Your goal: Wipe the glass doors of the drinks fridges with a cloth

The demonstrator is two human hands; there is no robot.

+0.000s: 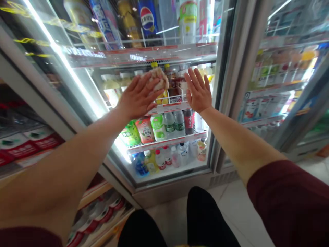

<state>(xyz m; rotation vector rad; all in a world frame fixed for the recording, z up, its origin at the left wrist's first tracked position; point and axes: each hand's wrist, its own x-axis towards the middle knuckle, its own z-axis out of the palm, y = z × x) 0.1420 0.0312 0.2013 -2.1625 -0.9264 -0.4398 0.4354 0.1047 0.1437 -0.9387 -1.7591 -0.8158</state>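
My left hand (pixel 140 95) lies over a crumpled beige cloth (pixel 158 78), whose edge sticks out past the fingertips against the glass door (pixel 123 103) of a drinks fridge. My right hand (pixel 198 90) is raised in front of the same door, near its right side. Its fingers are stretched out and hold nothing; whether the palm touches the glass I cannot tell. Behind the glass, bottles stand on several shelves, among them a dark cola bottle (pixel 189 121) and a green-and-white bottle (pixel 158 127).
A metal door frame (pixel 238 68) separates this door from another fridge (pixel 277 75) at the right. At the left is a shelf with red-and-white packages (pixel 28 140). Below are my knees in black trousers (pixel 203 216) and a pale tiled floor (pixel 236 202).
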